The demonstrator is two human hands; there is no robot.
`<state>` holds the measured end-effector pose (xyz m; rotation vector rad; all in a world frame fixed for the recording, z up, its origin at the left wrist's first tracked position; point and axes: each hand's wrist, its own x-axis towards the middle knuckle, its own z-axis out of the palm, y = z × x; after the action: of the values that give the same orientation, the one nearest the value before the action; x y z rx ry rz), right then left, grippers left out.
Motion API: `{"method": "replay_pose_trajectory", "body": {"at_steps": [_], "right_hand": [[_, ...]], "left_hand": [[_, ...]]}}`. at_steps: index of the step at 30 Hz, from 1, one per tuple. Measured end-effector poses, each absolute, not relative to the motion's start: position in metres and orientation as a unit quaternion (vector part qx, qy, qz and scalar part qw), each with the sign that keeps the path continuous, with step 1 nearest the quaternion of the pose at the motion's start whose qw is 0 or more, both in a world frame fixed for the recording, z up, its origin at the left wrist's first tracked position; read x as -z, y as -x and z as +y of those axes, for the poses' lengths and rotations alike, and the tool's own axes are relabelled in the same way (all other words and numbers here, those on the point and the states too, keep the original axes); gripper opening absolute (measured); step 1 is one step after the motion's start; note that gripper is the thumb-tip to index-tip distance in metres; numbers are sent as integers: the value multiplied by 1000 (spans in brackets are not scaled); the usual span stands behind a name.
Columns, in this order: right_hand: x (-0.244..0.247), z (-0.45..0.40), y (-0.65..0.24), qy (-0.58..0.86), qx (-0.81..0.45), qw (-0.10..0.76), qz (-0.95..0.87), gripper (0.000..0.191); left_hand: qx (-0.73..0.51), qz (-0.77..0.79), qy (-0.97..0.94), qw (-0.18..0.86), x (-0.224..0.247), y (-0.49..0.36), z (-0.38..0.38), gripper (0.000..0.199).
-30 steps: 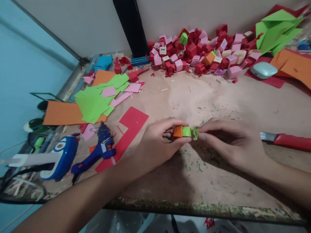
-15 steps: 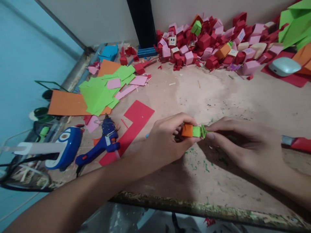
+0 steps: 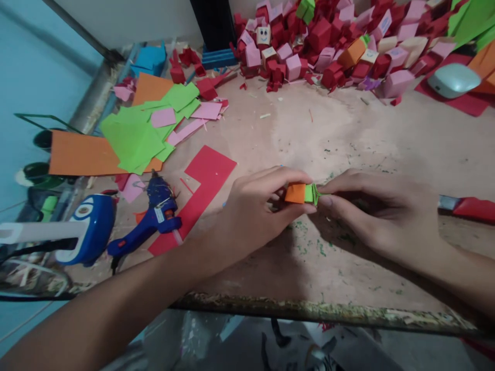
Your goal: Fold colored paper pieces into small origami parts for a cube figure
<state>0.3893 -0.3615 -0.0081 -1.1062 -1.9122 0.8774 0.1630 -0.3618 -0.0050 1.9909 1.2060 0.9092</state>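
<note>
Head view: held pieces and surroundings, counted

My left hand (image 3: 263,203), one: thumb and fingers grip one orange-and-green block (image 3: 295,194) by its sides, seemingly to steady it and leave its green end free. My right hand (image 3: 381,211), one: thumb and forefinger pinch one folded green piece (image 3: 316,195), its flared part towards the block, apparently for alignment; contact, I cannot tell. Both pieces sit between my hands, over the table (image 3: 247,281). Glue gun (image 3: 152,226), one, left; knife (image 3: 475,208), one, right: each seemingly kept handy. Heaped blocks (image 3: 320,34): too overlapped to count.
</note>
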Motion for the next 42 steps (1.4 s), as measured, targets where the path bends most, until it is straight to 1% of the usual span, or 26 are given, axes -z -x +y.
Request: {"method": "replay_pose_trajectory", "body": {"at_steps": [2, 6, 8, 13, 17, 23, 32, 39, 42], "right_hand": [[8, -361, -389, 430, -340, 374, -748, 9], [9, -360, -389, 431, -345, 377, -744, 8], [10, -359, -390, 431, -345, 375, -744, 8], [10, -359, -392, 430, -341, 378, -745, 10], [9, -359, -391, 428, -350, 380, -742, 10], [7, -358, -388, 426, -363, 382, -736, 11], [7, -358, -388, 423, -377, 373, -734, 12], [5, -358, -389, 418, -376, 381, -734, 11], [6, -358, -389, 419, -371, 388, -732, 10]], "left_hand": [[-343, 445, -764, 318, 4, -162, -363, 26], [-339, 428, -773, 322, 5, -161, -365, 38], [-335, 435, -766, 334, 6, -161, -366, 41], [-374, 450, -675, 450, 13, -163, -366, 48], [-395, 468, -622, 488, 15, -165, -366, 43], [-380, 485, -624, 480, 12, -166, -364, 37], [-382, 495, -609, 488, 16, -168, -365, 37], [-378, 492, -569, 539, 13, -169, -363, 38], [-366, 473, -567, 567, 13, -168, -362, 43]]}}
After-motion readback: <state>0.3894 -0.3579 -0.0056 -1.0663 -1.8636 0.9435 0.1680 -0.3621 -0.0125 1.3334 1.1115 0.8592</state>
